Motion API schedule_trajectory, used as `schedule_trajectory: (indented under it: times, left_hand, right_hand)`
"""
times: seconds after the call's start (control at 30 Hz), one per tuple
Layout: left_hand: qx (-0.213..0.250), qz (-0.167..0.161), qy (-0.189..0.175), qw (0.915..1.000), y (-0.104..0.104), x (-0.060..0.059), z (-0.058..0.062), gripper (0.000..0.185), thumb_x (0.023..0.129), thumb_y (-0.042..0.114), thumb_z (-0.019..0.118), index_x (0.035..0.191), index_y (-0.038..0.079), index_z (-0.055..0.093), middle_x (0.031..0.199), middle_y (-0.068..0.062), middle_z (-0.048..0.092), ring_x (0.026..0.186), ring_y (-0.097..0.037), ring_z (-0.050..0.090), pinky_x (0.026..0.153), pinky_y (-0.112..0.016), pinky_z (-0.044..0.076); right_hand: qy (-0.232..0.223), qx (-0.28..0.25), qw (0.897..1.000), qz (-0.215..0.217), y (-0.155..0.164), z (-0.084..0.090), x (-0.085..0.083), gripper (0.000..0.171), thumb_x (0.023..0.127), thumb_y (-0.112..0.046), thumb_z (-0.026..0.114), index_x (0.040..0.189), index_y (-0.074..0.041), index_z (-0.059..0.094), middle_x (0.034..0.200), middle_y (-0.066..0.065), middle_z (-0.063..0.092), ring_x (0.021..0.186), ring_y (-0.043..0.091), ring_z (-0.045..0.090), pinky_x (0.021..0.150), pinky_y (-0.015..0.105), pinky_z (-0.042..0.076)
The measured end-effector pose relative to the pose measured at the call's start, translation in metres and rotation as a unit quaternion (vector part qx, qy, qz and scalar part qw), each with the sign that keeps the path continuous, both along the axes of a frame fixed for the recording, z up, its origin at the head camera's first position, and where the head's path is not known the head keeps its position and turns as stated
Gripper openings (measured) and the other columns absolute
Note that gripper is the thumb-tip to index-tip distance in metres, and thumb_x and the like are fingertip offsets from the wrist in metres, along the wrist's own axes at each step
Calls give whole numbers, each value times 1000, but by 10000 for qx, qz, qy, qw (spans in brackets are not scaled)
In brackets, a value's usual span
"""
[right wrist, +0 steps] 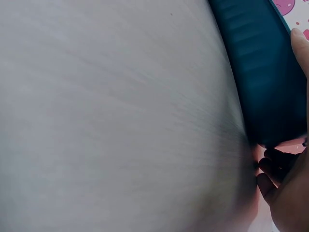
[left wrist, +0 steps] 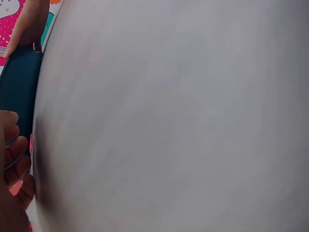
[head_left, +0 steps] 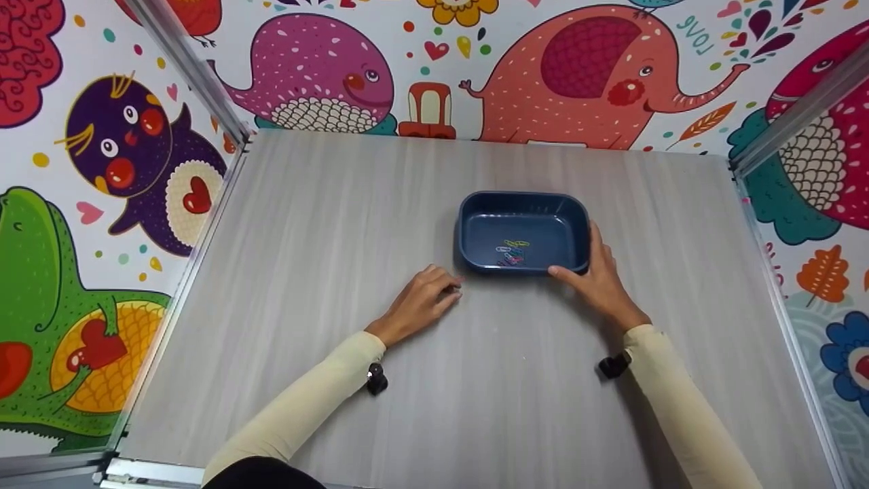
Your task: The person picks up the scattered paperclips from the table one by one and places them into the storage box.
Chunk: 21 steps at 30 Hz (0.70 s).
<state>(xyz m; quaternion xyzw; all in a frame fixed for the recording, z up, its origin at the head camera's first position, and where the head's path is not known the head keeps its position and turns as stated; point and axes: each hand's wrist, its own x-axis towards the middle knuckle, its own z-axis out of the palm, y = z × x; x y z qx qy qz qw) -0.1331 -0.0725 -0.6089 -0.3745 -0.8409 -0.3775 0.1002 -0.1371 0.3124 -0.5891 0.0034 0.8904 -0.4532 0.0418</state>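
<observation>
Right hand grip: my right hand (head_left: 601,285) clasps the near right corner of the dark blue tray (head_left: 468,231), thumb along its near wall, fingers curled up its right side.
Right wrist view: the tray's ribbed wall (right wrist: 260,72) fills the upper right, my fingers (right wrist: 275,166) tucked against it low down.
Left hand grip: my left hand (head_left: 422,302) rests on the table just off the tray's near left corner, fingers loosely curled, gripping nothing; I cannot tell whether the fingertips touch the tray.
Left wrist view: my curled fingers (left wrist: 12,154) sit beside the tray's wall (left wrist: 17,92), with my other hand at its far end.
Tray: flat on the grey table (head_left: 305,224), between my two hands and just beyond them.
Inside the tray: a small cluster of coloured paper clips (head_left: 512,251) towards the near wall, closer to my right thumb.
Behind the tray: the cartoon animal wall (head_left: 584,68).
</observation>
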Motion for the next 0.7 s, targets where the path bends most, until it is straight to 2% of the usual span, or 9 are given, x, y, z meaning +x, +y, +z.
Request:
schedule_trajectory:
  times: [0.23, 0.57, 0.7]
  left_hand:
    - [-240, 73, 154, 9996, -1, 0, -2, 14, 100, 11, 82, 112, 3, 79, 107, -7, 77, 99, -26, 69, 86, -44, 57]
    - [-715, 370, 658, 9946, -5, -1, -5, 14, 99, 17, 84, 108, 8, 79, 104, -5, 73, 97, -25, 65, 78, -43, 53]
    - [-734, 449, 652, 9942, -6, -2, -4, 14, 99, 16, 84, 109, 7, 79, 104, -5, 73, 98, -26, 65, 79, -43, 53]
  right_hand:
    - [-68, 42, 10000, -22, 0, 1, 0, 127, 95, -53, 84, 178, -26, -8, 179, 27, 13, 162, 48, 17, 126, 75, 18]
    - [-26, 123, 9999, -10, 0, -1, -1, 127, 95, -52, 84, 178, -20, -7, 179, 29, 13, 163, 49, 16, 126, 77, 16]
    - [-10, 93, 10000, -13, 1, -2, -1, 126, 95, -52, 84, 178, -21, -6, 179, 29, 13, 163, 49, 16, 126, 77, 16]
